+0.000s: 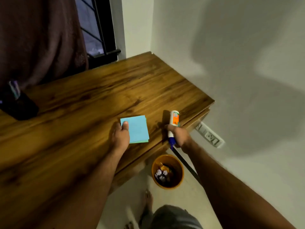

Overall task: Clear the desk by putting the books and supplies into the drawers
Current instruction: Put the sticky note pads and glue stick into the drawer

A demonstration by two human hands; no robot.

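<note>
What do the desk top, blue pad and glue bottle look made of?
Desk top: wood or wood-look laminate, brown grain streaks, slight sheen; cannot tell which.
Blue pad, under the left hand: matte paper, stacked sheet edges showing.
Glue bottle, in the right hand: probably smooth white plastic, orange label, blue nozzle cap.

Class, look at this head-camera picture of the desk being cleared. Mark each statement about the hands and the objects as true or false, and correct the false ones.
1. The right hand grips a glue bottle. True.
2. The left hand rests on a red notebook. False: it holds a blue pad of paper at the pad's left edge.
3. An orange bin stands on the floor below the desk. True.
4. The bin is empty. False: it holds crumpled rubbish.
5. The glue bottle's cap is blue. True.
</note>
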